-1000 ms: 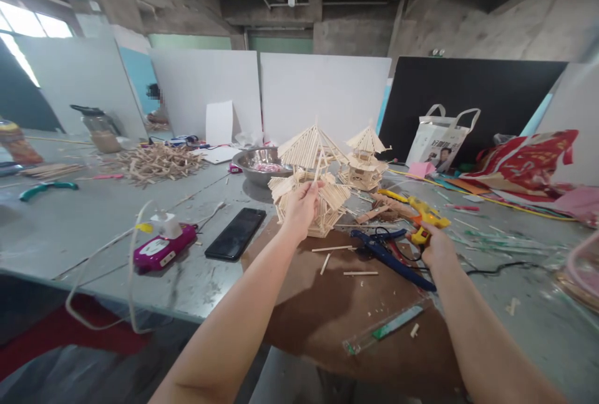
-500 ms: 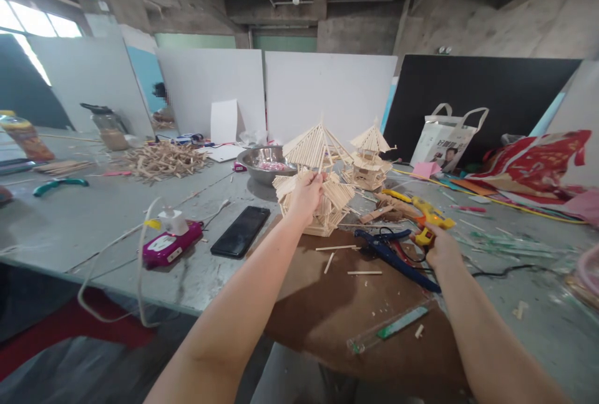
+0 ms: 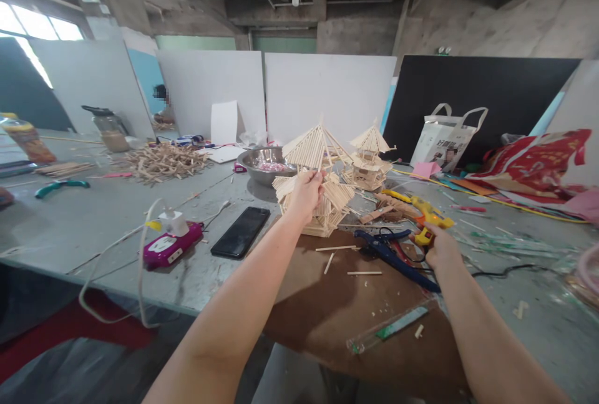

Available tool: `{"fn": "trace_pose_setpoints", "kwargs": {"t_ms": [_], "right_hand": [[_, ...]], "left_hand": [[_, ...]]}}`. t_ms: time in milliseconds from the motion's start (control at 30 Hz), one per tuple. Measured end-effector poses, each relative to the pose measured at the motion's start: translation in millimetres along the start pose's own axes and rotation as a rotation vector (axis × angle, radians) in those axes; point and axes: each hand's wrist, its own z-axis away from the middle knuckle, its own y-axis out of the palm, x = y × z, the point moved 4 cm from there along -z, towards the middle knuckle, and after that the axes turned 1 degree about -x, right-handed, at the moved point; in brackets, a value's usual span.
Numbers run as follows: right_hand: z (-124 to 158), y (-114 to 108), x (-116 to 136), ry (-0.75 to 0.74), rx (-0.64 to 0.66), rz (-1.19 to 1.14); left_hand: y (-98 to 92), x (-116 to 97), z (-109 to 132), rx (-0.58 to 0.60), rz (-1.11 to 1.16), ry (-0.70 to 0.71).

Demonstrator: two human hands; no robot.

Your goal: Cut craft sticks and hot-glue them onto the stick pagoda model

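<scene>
My left hand (image 3: 306, 195) is closed on the middle of a pagoda model (image 3: 309, 149) built of thin wooden sticks, which stands upright on the brown board (image 3: 327, 304). Fingers of my right hand (image 3: 442, 247) are wrapped round a yellow glue gun (image 3: 428, 211) with a small orange light. Just left of that hand lies a blue-handled cutter (image 3: 397, 262). Loose wooden sticks (image 3: 336, 247) are scattered on the board in front of the model. Behind it, to the right, a smaller stick pagoda (image 3: 369, 167) stands on the table.
A phone (image 3: 241, 231) and a purple power strip (image 3: 172, 245) with a white plug lie to the left. Further back are a metal bowl (image 3: 264, 170) and a heap of wood pieces (image 3: 163, 161). A white bag (image 3: 444, 136) stands back right. Another person (image 3: 163, 111) is far left.
Both hands hold almost the same places, with the pagoda model and glue gun hardly moved. The camera view has shifted very slightly.
</scene>
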Motion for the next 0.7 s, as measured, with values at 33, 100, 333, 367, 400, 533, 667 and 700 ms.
{"fn": "trace_pose_setpoints", "kwargs": {"t_ms": [33,100,333,367,400,533,667,700], "right_hand": [[0.3,0.6,0.1,0.003,0.006,-0.001],[1.8,2.1,0.9,0.003,0.025,-0.004],[5.8,3.8,2.4,0.002,0.026,0.0],[5.7,3.6,2.2,0.002,0.023,0.001],[5.4,3.5,2.0,0.003,0.02,0.003],[4.6,2.9,2.0,-0.005,0.0,0.006],[7.0,4.3,3.3,-0.004,0.005,0.004],[7.8,4.5,3.6,-0.001,0.004,0.007]], "left_hand": [[0.3,-0.8,0.3,-0.002,0.0,-0.001],[0.5,-1.6,0.6,-0.006,0.0,-0.003],[-0.2,0.4,-2.5,0.0,-0.019,0.013],[-0.3,0.8,-2.9,0.006,-0.021,0.014],[-0.4,1.1,-3.1,0.011,-0.021,0.016],[-1.1,0.6,-2.8,0.024,-0.021,0.021],[-2.1,0.0,-3.1,0.026,-0.015,0.013],[-2.5,0.0,-3.5,0.025,-0.011,0.009]]}}
